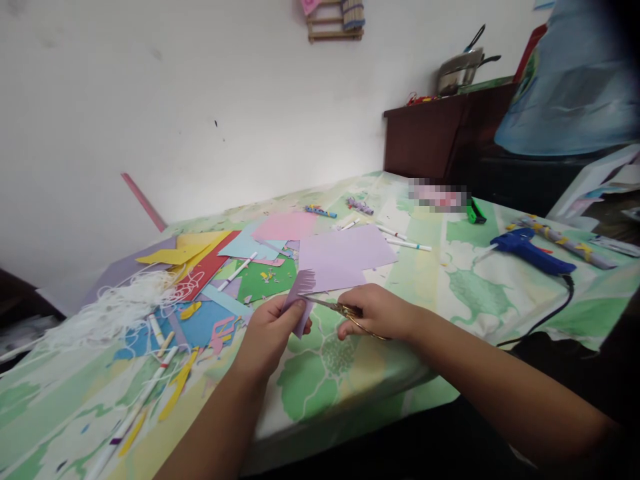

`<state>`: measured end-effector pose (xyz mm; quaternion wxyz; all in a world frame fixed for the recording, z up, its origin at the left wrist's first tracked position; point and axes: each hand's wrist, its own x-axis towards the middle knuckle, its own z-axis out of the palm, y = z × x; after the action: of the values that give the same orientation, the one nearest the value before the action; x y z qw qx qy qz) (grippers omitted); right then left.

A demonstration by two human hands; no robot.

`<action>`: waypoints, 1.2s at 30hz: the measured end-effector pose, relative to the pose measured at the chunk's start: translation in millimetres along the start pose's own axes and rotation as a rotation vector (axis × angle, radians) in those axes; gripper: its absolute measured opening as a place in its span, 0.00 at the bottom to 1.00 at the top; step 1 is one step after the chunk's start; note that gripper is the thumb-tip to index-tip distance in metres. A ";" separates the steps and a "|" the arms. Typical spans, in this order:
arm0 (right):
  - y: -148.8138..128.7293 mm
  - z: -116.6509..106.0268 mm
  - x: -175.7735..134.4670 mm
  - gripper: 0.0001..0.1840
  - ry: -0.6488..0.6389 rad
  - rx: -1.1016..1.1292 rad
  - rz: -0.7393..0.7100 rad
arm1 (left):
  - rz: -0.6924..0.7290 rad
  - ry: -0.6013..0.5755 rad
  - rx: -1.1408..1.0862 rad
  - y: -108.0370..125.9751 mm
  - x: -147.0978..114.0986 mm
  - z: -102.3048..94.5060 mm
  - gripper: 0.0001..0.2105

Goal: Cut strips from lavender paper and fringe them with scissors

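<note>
My left hand [273,327], just below the centre of the frame, pinches a purple strip [295,293] between thumb and fingers, the thumb lying on top. The strip stands tilted, its upper end cut into a fringe, and it overlaps the lower left corner of a lilac sheet [345,257] that lies flat at the centre. My right hand [373,312], just right of there, is closed around the gold handles of the scissors [343,308]. Their blades point left and reach the strip beside my left thumb; how far apart the blades stand, I cannot tell.

Everything rests on a green and white cloth [320,387]. Left of the lilac sheet, a pink sheet [280,227], a red sheet [215,263] and a green sheet [270,279] overlap other coloured paper, with small scraps over the green one. A tangle of white string [125,310] spreads across the left of the frame. A white marker [240,268] lies slanted among the sheets. At the right, a blue glue gun [533,252] lies with its nozzle towards the left and a dark cord curving down from its handle. A large blue bottle [565,100] fills the upper right.
</note>
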<state>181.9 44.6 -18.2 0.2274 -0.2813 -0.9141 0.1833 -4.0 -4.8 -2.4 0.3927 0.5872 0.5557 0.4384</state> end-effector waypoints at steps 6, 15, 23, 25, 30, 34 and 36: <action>0.1 -2.5 0.3 0.21 0.000 0.004 0.035 | -0.049 -0.002 -0.070 -0.5 1.1 1.6 0.09; 1.9 -9.5 -1.2 0.22 -0.045 0.011 0.178 | -0.050 0.084 -0.063 -1.8 3.1 -0.3 0.10; 2.0 -11.8 -2.0 0.19 -0.092 0.063 0.178 | -0.108 0.202 -0.207 -8.2 8.3 7.8 0.10; 2.6 -11.9 -1.7 0.18 -0.098 0.069 0.168 | -0.112 0.231 -0.243 -10.1 9.0 8.6 0.10; 1.9 -11.4 -0.8 0.19 -0.107 0.070 0.143 | -0.074 0.195 -0.214 -9.3 7.9 8.9 0.09; 0.8 -10.2 -1.4 0.19 -0.127 0.068 0.128 | -0.025 0.102 -0.097 -4.4 6.0 8.6 0.09; 1.1 -9.4 -1.9 0.19 -0.139 0.069 0.119 | -0.023 0.021 -0.063 -2.4 5.3 7.8 0.10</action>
<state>188.7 46.3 -11.6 0.1618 -0.3139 -0.9024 0.2470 2.6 0.9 -6.7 0.4102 0.5636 0.5523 0.4572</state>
